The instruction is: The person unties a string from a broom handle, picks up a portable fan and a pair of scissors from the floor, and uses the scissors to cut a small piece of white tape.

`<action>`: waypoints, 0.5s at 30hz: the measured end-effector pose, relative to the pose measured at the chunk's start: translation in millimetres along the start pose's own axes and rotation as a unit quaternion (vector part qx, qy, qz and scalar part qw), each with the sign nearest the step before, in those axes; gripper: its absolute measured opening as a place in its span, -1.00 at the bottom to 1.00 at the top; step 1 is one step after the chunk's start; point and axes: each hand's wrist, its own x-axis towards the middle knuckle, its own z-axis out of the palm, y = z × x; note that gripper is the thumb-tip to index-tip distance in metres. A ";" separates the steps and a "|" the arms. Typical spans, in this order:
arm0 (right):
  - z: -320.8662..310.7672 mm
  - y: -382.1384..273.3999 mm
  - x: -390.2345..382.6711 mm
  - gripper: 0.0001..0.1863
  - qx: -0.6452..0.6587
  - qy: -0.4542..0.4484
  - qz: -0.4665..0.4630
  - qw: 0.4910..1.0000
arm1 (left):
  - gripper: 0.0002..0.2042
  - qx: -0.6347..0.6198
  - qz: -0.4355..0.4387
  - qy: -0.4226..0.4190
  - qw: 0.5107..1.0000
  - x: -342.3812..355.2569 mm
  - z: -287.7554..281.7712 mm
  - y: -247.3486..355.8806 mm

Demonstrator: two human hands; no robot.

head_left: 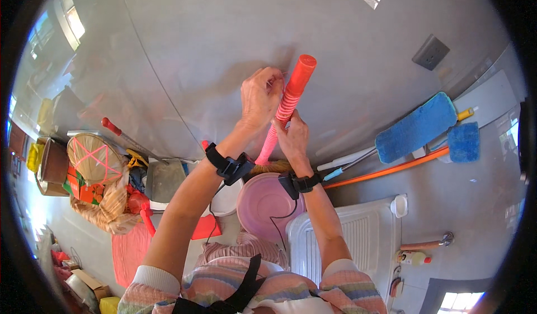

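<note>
A broom stands tilted in front of me, its handle (300, 74) red at the top and wound below with pink and pale bands. Brown bristles (271, 167) show at its lower end, partly hidden by my wrists. Fingers of my right hand (293, 139) close round the handle just under the banded stretch. Beside the upper handle, on its left, my left hand (260, 97) is closed in a pinch; a thin pale strand may run from its fingertips, too fine to be sure. Both wrists wear black straps with small devices.
Below the broom sits a pink basin (263, 202), next to a white ribbed washboard sink (358, 235). Blue flat mops (417, 126) and an orange pole (386, 168) lean at right. At left are a dustpan (165, 181), a straw hat (96, 158) and bags. A grey wall rises ahead.
</note>
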 end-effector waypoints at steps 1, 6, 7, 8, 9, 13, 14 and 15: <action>0.5 1.1 -0.1 -0.60 0.000 0.000 0.001 1.000 | -0.91 0.009 0.018 -0.002 1.000 -0.6 -0.2 -1.6; -0.7 -0.5 1.0 -0.60 0.006 0.005 0.004 1.000 | -0.91 -0.016 0.034 -0.013 0.999 -2.2 -3.5 -4.2; -2.4 -2.3 1.6 -0.60 0.007 0.005 0.003 1.000 | -0.89 -0.031 0.039 -0.022 0.999 -2.1 -4.4 -4.0; -2.1 -2.5 1.8 -0.61 0.008 0.001 0.010 1.000 | -0.89 -0.031 0.038 -0.022 0.999 -2.7 -4.6 -6.5; -1.8 -2.8 1.9 -0.61 0.009 -0.003 0.016 1.000 | -0.89 -0.051 0.018 -0.028 0.998 -3.3 -4.6 -8.8; -2.5 -1.0 2.0 -0.61 0.002 -0.003 0.016 1.000 | -0.89 -0.090 -0.022 -0.036 0.995 -5.3 -3.8 -9.0; -1.6 -0.5 2.5 -0.62 0.006 -0.003 0.017 1.000 | -0.89 -0.089 -0.023 -0.036 0.995 -5.7 -3.9 -9.5; -0.9 -0.1 2.5 -0.62 0.010 -0.003 0.018 1.000 | -0.89 -0.100 -0.030 -0.034 0.994 -6.0 -3.9 -10.0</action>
